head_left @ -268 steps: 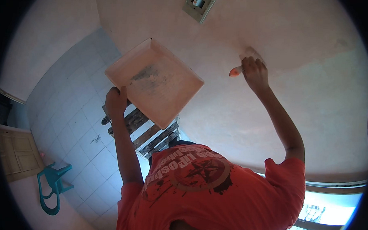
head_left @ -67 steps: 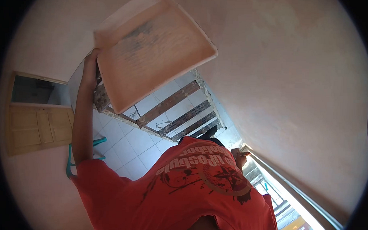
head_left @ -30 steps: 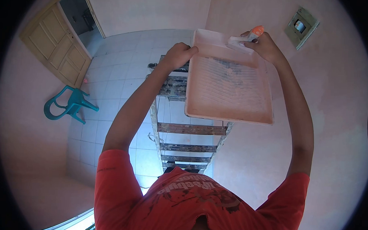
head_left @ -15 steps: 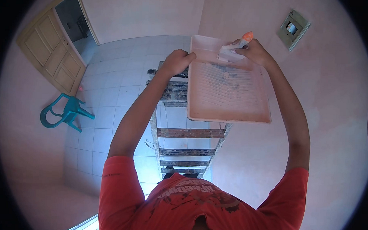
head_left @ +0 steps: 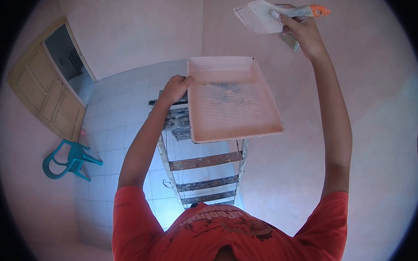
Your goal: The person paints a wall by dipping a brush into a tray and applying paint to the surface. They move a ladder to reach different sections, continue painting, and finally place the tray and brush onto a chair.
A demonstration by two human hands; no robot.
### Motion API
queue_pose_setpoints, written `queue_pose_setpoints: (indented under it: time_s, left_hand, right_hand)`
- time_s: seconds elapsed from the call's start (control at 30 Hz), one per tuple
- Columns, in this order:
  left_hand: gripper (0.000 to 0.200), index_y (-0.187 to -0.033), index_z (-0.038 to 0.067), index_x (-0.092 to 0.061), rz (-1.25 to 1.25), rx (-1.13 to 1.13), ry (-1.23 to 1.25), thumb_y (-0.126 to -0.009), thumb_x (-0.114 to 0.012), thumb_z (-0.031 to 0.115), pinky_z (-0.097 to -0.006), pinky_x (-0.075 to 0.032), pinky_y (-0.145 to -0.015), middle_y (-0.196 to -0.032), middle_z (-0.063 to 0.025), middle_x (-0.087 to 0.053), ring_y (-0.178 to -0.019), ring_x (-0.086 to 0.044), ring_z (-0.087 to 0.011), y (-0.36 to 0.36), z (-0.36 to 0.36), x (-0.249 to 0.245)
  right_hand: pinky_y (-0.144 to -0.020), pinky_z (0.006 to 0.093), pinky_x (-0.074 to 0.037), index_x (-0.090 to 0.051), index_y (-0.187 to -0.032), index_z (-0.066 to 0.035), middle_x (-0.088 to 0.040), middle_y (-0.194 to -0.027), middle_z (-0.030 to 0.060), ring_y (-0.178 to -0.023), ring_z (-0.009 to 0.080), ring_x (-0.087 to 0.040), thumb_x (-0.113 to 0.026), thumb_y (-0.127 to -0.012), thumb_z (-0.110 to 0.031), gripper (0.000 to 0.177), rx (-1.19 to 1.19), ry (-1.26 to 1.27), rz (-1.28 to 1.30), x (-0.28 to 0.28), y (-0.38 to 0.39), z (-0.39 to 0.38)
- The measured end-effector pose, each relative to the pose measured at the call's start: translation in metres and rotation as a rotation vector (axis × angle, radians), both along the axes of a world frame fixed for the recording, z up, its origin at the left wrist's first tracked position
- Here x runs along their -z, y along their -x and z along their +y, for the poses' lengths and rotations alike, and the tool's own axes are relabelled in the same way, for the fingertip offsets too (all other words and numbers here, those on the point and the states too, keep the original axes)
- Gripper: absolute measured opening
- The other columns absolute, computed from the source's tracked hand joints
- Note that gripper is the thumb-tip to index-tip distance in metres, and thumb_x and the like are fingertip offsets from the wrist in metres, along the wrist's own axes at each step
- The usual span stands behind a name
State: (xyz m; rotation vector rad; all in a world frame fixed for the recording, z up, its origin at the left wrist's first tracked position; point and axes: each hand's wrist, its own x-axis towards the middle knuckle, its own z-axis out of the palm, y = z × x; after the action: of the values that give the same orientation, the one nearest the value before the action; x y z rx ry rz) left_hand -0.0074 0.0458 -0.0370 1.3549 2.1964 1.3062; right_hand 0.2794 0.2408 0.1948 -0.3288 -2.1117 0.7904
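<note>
My right hand (head_left: 301,32) is raised by the wall, its fingers wrapped around a wide paintbrush (head_left: 260,16). The brush has an orange-tipped handle pointing right, and its pale, paint-coated bristles point left. Lower down, my left hand (head_left: 177,89) grips the left rim of a paint tray (head_left: 236,131), with the thumb over the edge and the fingers hidden outside. Light pink paint coats the tray, and grey shows through on its ribbed middle. The tray rests at the top of a paint-spattered ladder (head_left: 205,160).
A pink wall (head_left: 299,170) runs close along the right, with a wall box (head_left: 289,41) partly behind my right hand. On the tiled floor (head_left: 112,131) at the left stands a green plastic chair (head_left: 74,160). Behind it is a wooden door (head_left: 47,90) beside an open doorway.
My right hand has lifted the paintbrush up out of the tray's far end toward the wall. The view has shifted, and my left hand still holds the tray rim.
</note>
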Motion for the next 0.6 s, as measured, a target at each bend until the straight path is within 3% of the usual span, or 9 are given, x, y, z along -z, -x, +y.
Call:
queue_pose_setpoints:
  time_s: [0.07, 0.13, 0.2, 0.27, 0.4, 0.47, 0.6]
  left_hand:
    - [0.063, -0.087, -0.013, -0.069, 0.013, 0.020, -0.016, -0.090, -0.052, 0.047, -0.0427, -0.049, -0.078, -0.076, -0.0278, -0.067, -0.076, -0.067, -0.0370, 0.006, 0.002, 0.006]
    - [0.064, -0.088, -0.013, -0.069, 0.025, 0.049, -0.033, -0.091, -0.051, 0.048, -0.0427, -0.049, -0.078, -0.075, -0.0278, -0.067, -0.075, -0.067, -0.0365, 0.006, 0.003, 0.008]
    - [0.065, -0.086, -0.013, -0.069, 0.003, 0.013, -0.047, -0.092, -0.051, 0.049, -0.0433, -0.048, -0.077, -0.075, -0.0283, -0.066, -0.075, -0.066, -0.0357, 0.002, 0.001, 0.005]
    - [0.065, -0.086, -0.013, -0.069, -0.017, 0.040, -0.050, -0.092, -0.051, 0.050, -0.0435, -0.048, -0.077, -0.075, -0.0283, -0.066, -0.075, -0.066, -0.0355, 0.006, 0.003, 0.010]
    - [0.065, -0.084, -0.013, -0.068, 0.030, 0.028, -0.070, -0.092, -0.051, 0.049, -0.0446, -0.048, -0.076, -0.074, -0.0296, -0.065, -0.075, -0.065, -0.0380, 0.007, 0.004, 0.011]
    - [0.065, -0.083, -0.013, -0.067, 0.041, 0.038, -0.066, -0.092, -0.051, 0.048, -0.0449, -0.048, -0.076, -0.074, -0.0303, -0.064, -0.074, -0.065, -0.0391, 0.005, 0.003, 0.007]
    - [0.064, -0.081, -0.013, -0.067, 0.055, 0.055, -0.046, -0.092, -0.049, 0.048, -0.0468, -0.048, -0.076, -0.075, -0.0319, -0.064, -0.076, -0.065, -0.0430, 0.005, 0.004, 0.011]
  right_hand:
    - [-0.069, 0.0254, -0.049, -0.064, -0.120, 0.002, -0.068, -0.100, 0.0072, -0.078, 0.0109, -0.060, -0.067, -0.092, -0.017, 0.034, -0.170, 0.107, 0.204, 0.026, -0.006, 0.000]
    - [-0.064, 0.0257, -0.052, -0.068, -0.113, 0.001, -0.068, -0.090, 0.0061, -0.076, 0.0123, -0.062, -0.073, -0.087, -0.012, 0.030, -0.224, 0.177, 0.130, 0.067, -0.008, -0.013]
    - [-0.067, 0.0272, -0.054, -0.068, -0.113, 0.000, -0.069, -0.097, 0.0086, -0.085, 0.0132, -0.066, -0.073, -0.087, -0.010, 0.029, -0.180, 0.165, -0.185, 0.110, -0.015, -0.023]
    - [-0.070, 0.0291, -0.055, -0.068, -0.113, 0.000, -0.070, -0.102, 0.0107, -0.093, 0.0143, -0.067, -0.075, -0.086, -0.011, 0.030, -0.154, -0.059, -0.318, 0.140, -0.020, -0.030]
    - [-0.073, 0.0297, -0.056, -0.068, -0.112, 0.002, -0.070, -0.105, 0.0113, -0.098, 0.0160, -0.067, -0.076, -0.086, -0.012, 0.030, -0.149, 0.002, -0.240, 0.144, -0.036, -0.038]
    - [-0.070, 0.0276, -0.055, -0.067, -0.112, 0.003, -0.070, -0.104, 0.0098, -0.092, 0.0142, -0.066, -0.074, -0.087, -0.010, 0.029, -0.145, 0.314, -0.089, 0.140, -0.044, -0.041]
    - [-0.062, 0.0250, -0.052, -0.063, -0.117, 0.004, -0.069, -0.102, 0.0081, -0.081, 0.0107, -0.062, -0.069, -0.090, -0.008, 0.030, -0.047, 0.280, 0.108, 0.124, -0.079, -0.050]
